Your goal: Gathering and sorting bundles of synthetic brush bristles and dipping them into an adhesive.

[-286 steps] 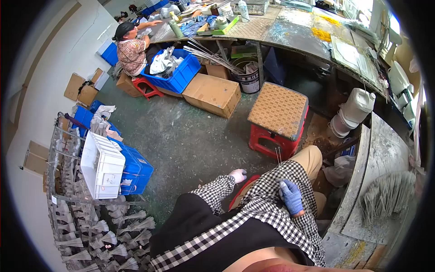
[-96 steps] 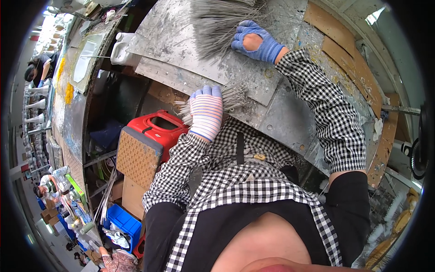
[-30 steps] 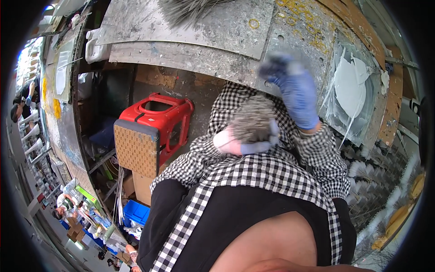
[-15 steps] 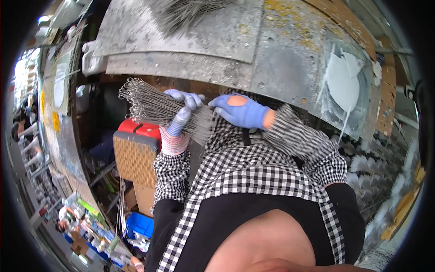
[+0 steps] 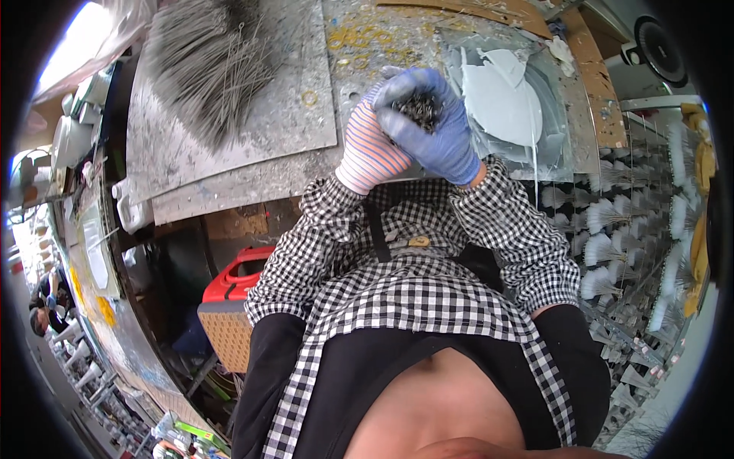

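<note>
The scene is viewed steeply downward from the head, close above the grey worktable (image 5: pixel 252 138); one view is given.

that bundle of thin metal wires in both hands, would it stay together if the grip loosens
Probably not. The wire bundle shows only loose cut ends, ringed by the left hand and right hand, with no tie visible. The strands look stiff and smooth, so they would likely fan out like the wire pile on the table.

Bright daylight glare upper left; fisheye-bent edges; slight motion blur.
</note>
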### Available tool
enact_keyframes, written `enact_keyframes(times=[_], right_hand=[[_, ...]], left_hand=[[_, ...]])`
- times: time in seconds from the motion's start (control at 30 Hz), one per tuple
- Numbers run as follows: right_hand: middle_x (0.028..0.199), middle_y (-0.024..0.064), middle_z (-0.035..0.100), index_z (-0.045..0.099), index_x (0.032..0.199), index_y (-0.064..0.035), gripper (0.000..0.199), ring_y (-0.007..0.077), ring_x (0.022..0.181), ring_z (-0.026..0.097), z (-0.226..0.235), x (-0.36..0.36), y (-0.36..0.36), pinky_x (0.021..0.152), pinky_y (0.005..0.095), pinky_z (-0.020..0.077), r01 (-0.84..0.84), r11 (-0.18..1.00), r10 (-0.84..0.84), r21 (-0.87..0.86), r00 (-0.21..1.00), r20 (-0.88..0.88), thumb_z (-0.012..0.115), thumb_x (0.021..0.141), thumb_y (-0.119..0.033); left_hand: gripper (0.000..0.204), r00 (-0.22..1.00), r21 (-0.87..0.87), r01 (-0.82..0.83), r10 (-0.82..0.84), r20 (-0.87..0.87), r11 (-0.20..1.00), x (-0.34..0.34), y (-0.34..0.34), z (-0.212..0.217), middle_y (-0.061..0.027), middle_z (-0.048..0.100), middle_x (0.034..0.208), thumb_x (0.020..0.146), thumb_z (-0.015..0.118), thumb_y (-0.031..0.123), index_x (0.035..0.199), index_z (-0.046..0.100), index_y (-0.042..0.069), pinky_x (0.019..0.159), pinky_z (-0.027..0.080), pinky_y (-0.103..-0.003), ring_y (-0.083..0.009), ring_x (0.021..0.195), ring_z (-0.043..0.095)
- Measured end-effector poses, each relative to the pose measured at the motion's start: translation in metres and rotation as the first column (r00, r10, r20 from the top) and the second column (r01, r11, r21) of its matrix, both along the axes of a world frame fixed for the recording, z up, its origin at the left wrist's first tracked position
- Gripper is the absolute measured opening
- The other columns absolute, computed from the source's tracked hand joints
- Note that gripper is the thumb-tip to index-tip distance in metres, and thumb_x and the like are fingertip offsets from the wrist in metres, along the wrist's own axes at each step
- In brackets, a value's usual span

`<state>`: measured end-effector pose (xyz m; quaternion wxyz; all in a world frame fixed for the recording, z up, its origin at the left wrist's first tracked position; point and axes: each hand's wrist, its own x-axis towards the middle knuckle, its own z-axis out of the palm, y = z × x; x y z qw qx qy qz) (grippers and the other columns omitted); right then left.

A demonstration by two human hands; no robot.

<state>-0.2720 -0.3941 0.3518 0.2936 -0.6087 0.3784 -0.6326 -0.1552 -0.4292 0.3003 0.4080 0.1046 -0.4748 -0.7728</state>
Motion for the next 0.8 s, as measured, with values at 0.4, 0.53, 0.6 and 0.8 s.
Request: enact_keyframes(times=[0.4, 0.53, 0.6, 0.8], right_hand=[[0.14, 0.0135, 0.055, 0.05, 0.143, -0.0094, 0.059, 0.0308, 0.131, 0.051, 0.092, 0.004, -0.016, 0.112, 0.0435, 0.0369, 0.138, 0.836, 0.524, 0.531, 0.083, -0.848, 0.059, 0.094, -0.04], [0.138, 0.0098, 0.057, 0.06, 0.133, -0.0166, 0.052, 0.0288, 0.133, 0.05, 0.109, 0.016, -0.008, 0.117, 0.0466, 0.0304, -0.236, 0.971, 0.115, -0.037, 0.599, -0.792, 0.055, 0.094, -0.05], [0.138, 0.0109, 0.057, 0.059, 0.134, -0.0154, 0.055, 0.0298, 0.133, 0.049, 0.134, 0.014, 0.0, 0.118, 0.0469, 0.0283, -0.219, 0.968, 0.038, -0.121, 0.607, -0.794, 0.056, 0.093, -0.052], [0.146, 0.0153, 0.049, 0.042, 0.151, -0.0137, 0.083, 0.03, 0.13, 0.05, 0.085, -0.011, -0.007, 0.114, 0.0463, 0.0336, -0.315, 0.885, 0.461, 0.342, 0.689, -0.559, 0.074, 0.081, -0.045]], left_hand=[[0.051, 0.859, -0.6, -0.201, 0.433, 0.271, 0.774, -0.012, 0.01, 0.035, -0.0109, 0.068, 0.111, 0.079, 0.078, 0.007, 0.124, 0.055, 0.0, 0.09, 0.055, -0.034, -0.0214, 0.104, 0.066], [0.051, 0.954, -0.269, -0.205, 0.254, 0.161, 0.941, -0.006, 0.016, 0.035, -0.0106, 0.068, 0.11, 0.079, 0.077, 0.006, 0.124, 0.055, 0.0, 0.089, 0.055, -0.033, -0.021, 0.104, 0.066], [0.05, 0.982, -0.098, -0.168, 0.175, 0.066, 0.981, -0.007, 0.012, 0.036, -0.0104, 0.068, 0.11, 0.079, 0.077, 0.006, 0.124, 0.055, 0.0, 0.089, 0.055, -0.033, -0.0208, 0.103, 0.066], [0.049, 0.966, 0.41, 0.068, 0.043, -0.255, 0.91, 0.003, 0.025, 0.039, -0.0098, 0.068, 0.109, 0.08, 0.076, 0.004, 0.124, 0.055, 0.0, 0.088, 0.054, -0.031, -0.0201, 0.103, 0.066]])
